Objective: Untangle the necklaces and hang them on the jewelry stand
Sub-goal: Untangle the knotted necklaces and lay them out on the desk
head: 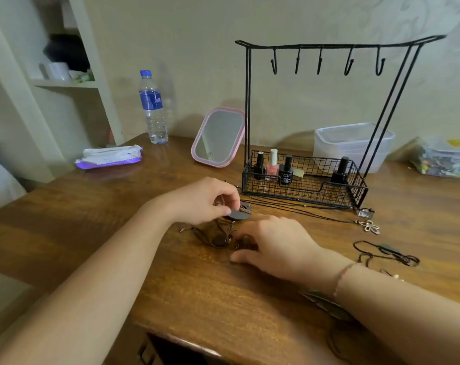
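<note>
Dark cords form the tangle (221, 237) on the surface (118, 212), before the stand (329, 61). Left hand (205, 200) pinches a disc pendant (238, 215); right hand (279, 246) lies spread, pinning the knot. Lift the pendant slowly, easing loops free without tightening

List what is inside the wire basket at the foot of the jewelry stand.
The wire basket holds four nail polish bottles, three at its left end and one at the right, plus a small yellowish item too blurred to identify.
</note>
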The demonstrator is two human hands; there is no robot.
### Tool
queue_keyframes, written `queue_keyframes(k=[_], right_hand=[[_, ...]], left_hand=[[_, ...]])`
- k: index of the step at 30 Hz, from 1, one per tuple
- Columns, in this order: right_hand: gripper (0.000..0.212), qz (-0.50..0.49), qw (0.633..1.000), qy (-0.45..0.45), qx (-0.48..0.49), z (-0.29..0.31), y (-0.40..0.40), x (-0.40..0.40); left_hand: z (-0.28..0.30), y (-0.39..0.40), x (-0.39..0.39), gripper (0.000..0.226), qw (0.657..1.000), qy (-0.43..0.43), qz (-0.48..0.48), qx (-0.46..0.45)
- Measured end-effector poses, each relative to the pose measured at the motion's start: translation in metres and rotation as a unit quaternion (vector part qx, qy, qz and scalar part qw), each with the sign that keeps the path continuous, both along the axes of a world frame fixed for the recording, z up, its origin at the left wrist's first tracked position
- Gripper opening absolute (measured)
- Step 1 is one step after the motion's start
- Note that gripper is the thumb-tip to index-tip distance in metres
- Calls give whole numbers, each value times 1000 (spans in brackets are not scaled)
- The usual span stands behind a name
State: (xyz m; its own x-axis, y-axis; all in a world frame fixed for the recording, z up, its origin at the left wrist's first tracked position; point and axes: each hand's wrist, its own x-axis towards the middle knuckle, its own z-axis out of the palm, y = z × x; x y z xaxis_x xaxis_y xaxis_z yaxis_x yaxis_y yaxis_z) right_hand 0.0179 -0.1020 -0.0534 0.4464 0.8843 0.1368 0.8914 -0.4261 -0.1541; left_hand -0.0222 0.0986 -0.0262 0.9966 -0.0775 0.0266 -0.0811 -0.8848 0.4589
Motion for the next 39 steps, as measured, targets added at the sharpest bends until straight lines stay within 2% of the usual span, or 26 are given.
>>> queue_keyframes(k=[4,6,7,8,10,12,13,15,16,18,19,20,22,24,26,28,30,32,34,35,37,39], right_hand=[[5,-23,998,50,-9,-3,9,0],[7,-26,992,119,16,8,-3,7],[9,-36,981,183,62,17,-13,13],[12,-48,957,258,127,28,-22,20],[19,-50,885,377,268,50,-37,35],[25,-11,814,456,359,69,-40,44],[26,12,792,475,383,77,-37,45],[22,15,794,447,411,89,-26,44],[17,-1,812,401,423,94,-22,43],[11,-39,849,274,450,102,-14,43],[11,-52,854,234,462,103,-12,44],[11,-58,848,232,472,101,-11,45],[12,-57,820,305,480,91,-9,46],[23,-42,797,377,470,74,-9,49],[43,8,787,429,442,60,-9,49],[52,62,790,459,402,51,-6,44],[46,55,811,456,361,44,3,39],[32,13,847,437,302,33,17,31],[10,-19,898,375,230,21,24,27],[8,-31,905,366,215,16,23,28],[12,-66,890,384,238,11,11,38],[13,-107,847,414,315,12,-7,52]], left_hand=[[-8,12,-6,20,999,-21,28,-6],[-14,16,-11,22,998,-45,35,-5],[-17,16,-14,26,997,-63,44,-7],[-20,15,-16,33,995,-80,58,-8],[-22,9,-17,53,990,-113,82,-27],[-13,-6,-14,65,982,-120,61,-136],[-4,-15,-12,66,971,-108,34,-212],[17,-33,-5,66,939,-62,-19,-339],[28,-40,-1,63,929,-41,-40,-365],[49,-51,4,41,931,-30,-65,-359],[58,-53,6,29,932,-36,-67,-353],[65,-53,7,21,930,-43,-66,-359],[75,-53,9,16,928,-45,-66,-365],[77,-52,12,17,935,-51,-59,-347],[74,-49,13,16,934,-67,-46,-348],[73,-44,13,16,924,-94,-45,-369],[76,-38,12,14,902,-146,-39,-405],[83,-33,11,15,866,-184,-37,-464],[95,-26,10,15,801,-207,-59,-559],[102,-20,9,14,758,-223,-68,-609],[114,3,4,14,686,-269,-50,-674],[114,32,-1,17,656,-298,-16,-693]])
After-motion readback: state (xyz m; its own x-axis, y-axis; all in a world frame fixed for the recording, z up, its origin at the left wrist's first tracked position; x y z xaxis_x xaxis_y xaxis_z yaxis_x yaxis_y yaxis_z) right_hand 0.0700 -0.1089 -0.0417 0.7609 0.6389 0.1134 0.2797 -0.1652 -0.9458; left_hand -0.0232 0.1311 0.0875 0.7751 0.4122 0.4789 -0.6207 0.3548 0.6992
